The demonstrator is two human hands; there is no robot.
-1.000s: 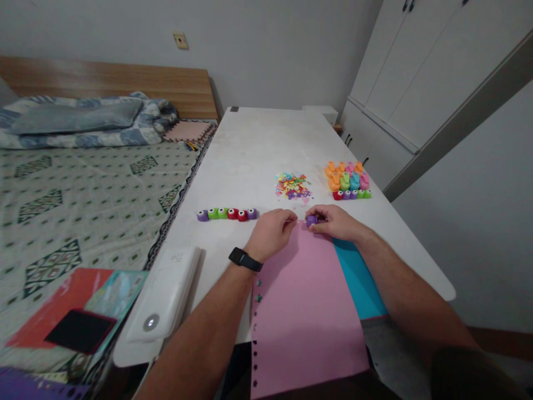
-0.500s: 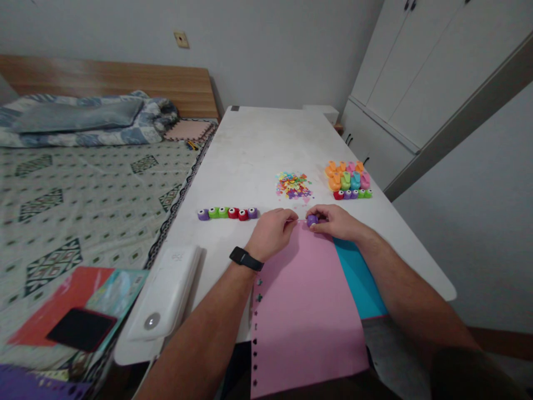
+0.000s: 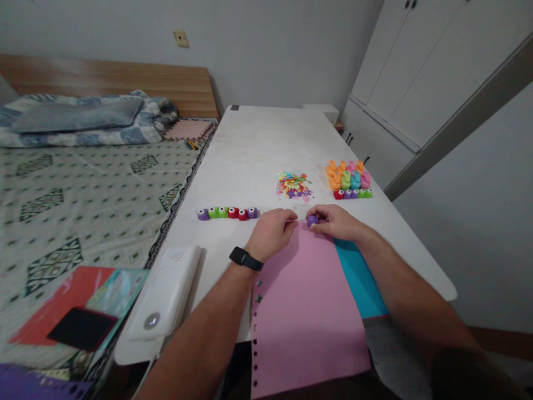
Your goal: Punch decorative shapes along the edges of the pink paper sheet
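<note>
My left hand (image 3: 276, 226) pinches the far edge of a pink sheet of paper (image 3: 310, 311) between thumb and fingers. Along the sheet's left edge runs a row of small punched holes. Close beside it, my right hand (image 3: 333, 221) grips a small purple craft punch (image 3: 312, 221), which sits at the paper's far edge. Whether the punch is pressed down I cannot tell. A blue sheet (image 3: 361, 280) lies partly under the pink one, on the right. Just beyond my hands is a pile of colourful paper cutouts (image 3: 293, 185).
Left of my hands stands a row of small purple, green and red punches (image 3: 228, 213). Larger coloured punches (image 3: 346, 180) and more small ones sit at the table's right. A white device (image 3: 166, 294) lies at the near left, beside the bed with a phone (image 3: 82, 329).
</note>
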